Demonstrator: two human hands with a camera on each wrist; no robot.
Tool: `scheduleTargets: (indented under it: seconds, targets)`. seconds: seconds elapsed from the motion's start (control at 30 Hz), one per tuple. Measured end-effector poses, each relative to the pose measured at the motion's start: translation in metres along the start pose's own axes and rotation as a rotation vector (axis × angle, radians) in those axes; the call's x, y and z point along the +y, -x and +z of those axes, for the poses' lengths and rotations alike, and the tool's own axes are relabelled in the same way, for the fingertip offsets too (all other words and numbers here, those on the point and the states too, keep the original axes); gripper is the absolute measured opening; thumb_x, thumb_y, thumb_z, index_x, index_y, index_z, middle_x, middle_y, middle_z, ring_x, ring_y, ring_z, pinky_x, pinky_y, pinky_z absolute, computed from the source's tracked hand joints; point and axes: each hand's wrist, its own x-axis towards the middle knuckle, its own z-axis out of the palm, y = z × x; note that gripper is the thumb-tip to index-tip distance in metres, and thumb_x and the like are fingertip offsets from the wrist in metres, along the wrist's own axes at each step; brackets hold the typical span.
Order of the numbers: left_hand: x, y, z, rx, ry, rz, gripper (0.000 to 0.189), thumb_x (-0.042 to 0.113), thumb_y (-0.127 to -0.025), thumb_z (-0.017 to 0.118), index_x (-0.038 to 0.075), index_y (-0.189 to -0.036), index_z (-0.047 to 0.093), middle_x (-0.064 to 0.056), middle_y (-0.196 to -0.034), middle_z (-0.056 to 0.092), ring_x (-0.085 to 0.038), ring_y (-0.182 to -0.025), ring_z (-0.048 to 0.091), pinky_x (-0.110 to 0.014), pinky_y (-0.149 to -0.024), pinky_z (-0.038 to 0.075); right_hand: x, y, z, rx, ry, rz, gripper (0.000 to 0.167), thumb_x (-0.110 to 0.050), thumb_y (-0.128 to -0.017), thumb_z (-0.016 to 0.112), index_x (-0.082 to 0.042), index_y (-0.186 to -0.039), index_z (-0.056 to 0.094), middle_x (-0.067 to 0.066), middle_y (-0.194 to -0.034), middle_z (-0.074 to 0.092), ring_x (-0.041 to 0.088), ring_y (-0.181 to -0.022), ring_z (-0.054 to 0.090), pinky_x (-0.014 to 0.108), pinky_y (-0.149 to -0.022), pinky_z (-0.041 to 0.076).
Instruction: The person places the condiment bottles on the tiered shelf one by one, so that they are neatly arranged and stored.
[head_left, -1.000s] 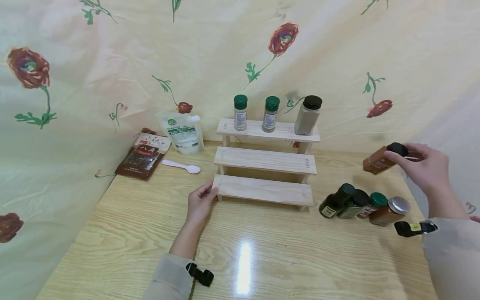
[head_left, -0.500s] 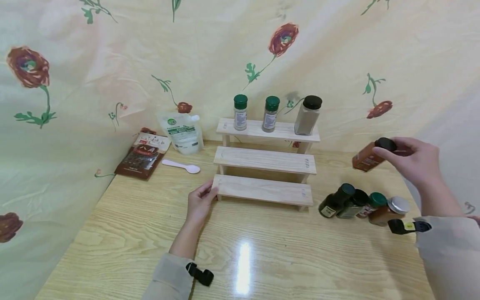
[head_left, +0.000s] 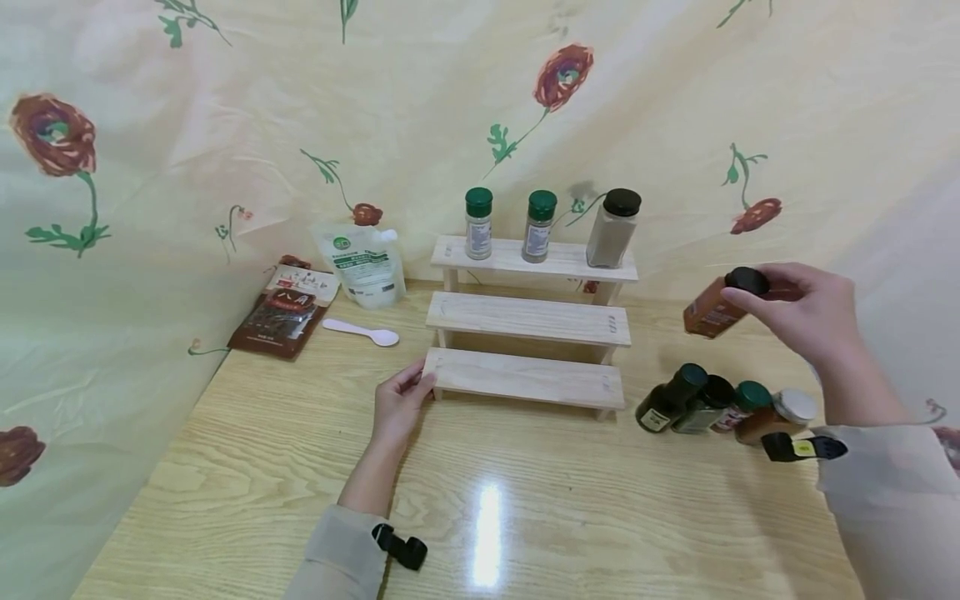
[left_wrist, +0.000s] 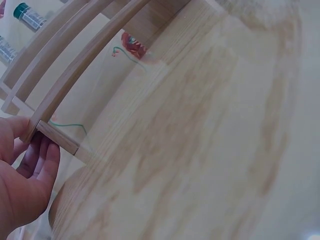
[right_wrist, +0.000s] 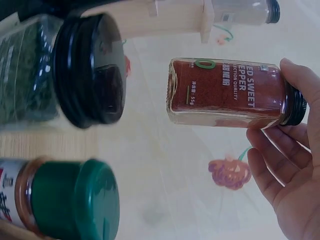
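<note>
My right hand (head_left: pixel 810 325) holds a jar of red sweet pepper powder (right_wrist: pixel 225 92) by its black-capped end, tilted and raised above the table at the right. With thumb and fingers, my left hand (head_left: pixel 401 408) grips the left end of the lowest step of a three-tier wooden rack (head_left: pixel 525 377); in the left wrist view the fingers (left_wrist: pixel 47 162) curl under the board's end. On the top tier stand two green-capped shakers (head_left: pixel 478 225) and a black-capped jar (head_left: pixel 613 229). The lower two tiers bear nothing.
Below the right hand several spice bottles (head_left: pixel 663 404) stand in a row, among them a green-capped one (right_wrist: pixel 75 200) and a black-lidded jar (right_wrist: pixel 30 70). At the left lie a brown spice packet (head_left: pixel 283 312), a white spouted pouch (head_left: pixel 363 267) and a pale spoon (head_left: pixel 362 332).
My right hand has moved left and slightly up with the red pepper jar, nearer the rack. The left hand has kept its grip on the rack's lowest step.
</note>
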Motion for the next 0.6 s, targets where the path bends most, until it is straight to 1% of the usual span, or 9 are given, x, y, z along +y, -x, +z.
scheduleTargets:
  seconds: [0.07,0.1,0.13,0.2,0.3,0.33,0.37,0.47,0.6]
  targets:
    - [0.000,0.000,0.000,0.000,0.002,-0.001,0.034,0.000,-0.092,0.073,-0.007,-0.125,0.067,-0.008,-0.099,0.067,-0.007,-0.083,0.064,-0.019,-0.077,0.060,-0.004,0.001,0.002,-0.008,-0.002,-0.011,0.049,-0.026,-0.086,0.083,0.000,-0.124,0.068,-0.036,-0.088,0.060,-0.013,-0.077,0.059,0.004,-0.064,0.046]
    - [-0.001,0.000,0.000,-0.001,0.002,0.000,0.034,0.000,-0.092,0.072,-0.007,-0.125,0.067,-0.009,-0.099,0.067,-0.007,-0.083,0.064,-0.019,-0.077,0.060,-0.007,0.002,0.003,-0.014,-0.019,-0.022,0.048,-0.024,-0.086,0.083,0.001,-0.124,0.068,-0.036,-0.087,0.061,-0.014,-0.077,0.060,0.004,-0.076,0.046]
    - [-0.001,0.000,0.000,0.001,0.004,0.000,0.034,0.000,-0.092,0.072,-0.008,-0.125,0.067,-0.009,-0.098,0.067,-0.007,-0.083,0.064,-0.019,-0.076,0.060,-0.009,0.002,0.004,-0.016,-0.022,-0.032,0.048,-0.024,-0.086,0.084,0.001,-0.123,0.068,-0.036,-0.086,0.061,-0.014,-0.077,0.060,0.005,-0.081,0.044]
    - [-0.001,0.000,0.000,0.003,-0.003,0.001,0.035,0.000,-0.092,0.073,-0.008,-0.125,0.066,-0.009,-0.099,0.067,-0.007,-0.083,0.064,-0.018,-0.076,0.060,-0.014,0.004,0.007,-0.017,-0.024,-0.056,0.046,-0.023,-0.085,0.084,0.000,-0.122,0.069,-0.035,-0.087,0.062,-0.014,-0.077,0.060,0.007,-0.083,0.042]
    - [-0.001,0.000,-0.001,0.007,-0.012,0.003,0.035,0.001,-0.092,0.073,-0.009,-0.125,0.066,-0.012,-0.101,0.069,-0.007,-0.083,0.064,-0.017,-0.075,0.059,-0.021,0.005,0.011,-0.006,-0.024,-0.112,0.042,-0.020,-0.084,0.085,0.000,-0.118,0.072,-0.033,-0.089,0.062,-0.013,-0.078,0.060,0.008,-0.082,0.042]
    - [-0.001,0.001,-0.001,0.008,-0.014,0.002,0.035,0.001,-0.092,0.073,-0.009,-0.125,0.066,-0.013,-0.102,0.069,-0.006,-0.084,0.064,-0.016,-0.075,0.059,-0.023,0.006,0.012,0.003,-0.012,-0.126,0.040,-0.020,-0.083,0.086,-0.001,-0.116,0.073,-0.033,-0.090,0.062,-0.012,-0.078,0.060,0.007,-0.070,0.042]
    - [-0.001,0.001,-0.001,0.007,-0.016,0.004,0.035,0.001,-0.092,0.073,-0.009,-0.125,0.066,-0.014,-0.103,0.069,-0.006,-0.084,0.063,-0.016,-0.075,0.059,-0.025,0.006,0.013,0.008,-0.015,-0.141,0.039,-0.019,-0.083,0.086,0.000,-0.115,0.073,-0.032,-0.091,0.062,-0.012,-0.078,0.061,0.006,-0.067,0.044]
    - [0.000,0.001,-0.001,0.006,-0.011,0.005,0.035,0.001,-0.092,0.073,-0.009,-0.125,0.066,-0.015,-0.104,0.070,-0.006,-0.084,0.064,-0.017,-0.076,0.059,-0.032,0.007,0.016,0.016,-0.022,-0.170,0.038,-0.017,-0.082,0.087,0.000,-0.113,0.073,-0.030,-0.093,0.063,-0.011,-0.078,0.061,0.005,-0.065,0.045]
    - [0.000,0.001,0.000,0.008,-0.005,0.000,0.034,0.000,-0.092,0.073,-0.008,-0.125,0.067,-0.011,-0.101,0.070,-0.007,-0.084,0.064,-0.018,-0.076,0.060,-0.040,0.007,0.020,0.011,-0.022,-0.175,0.037,-0.019,-0.082,0.087,-0.001,-0.112,0.074,-0.030,-0.092,0.063,-0.011,-0.079,0.061,0.007,-0.067,0.044]
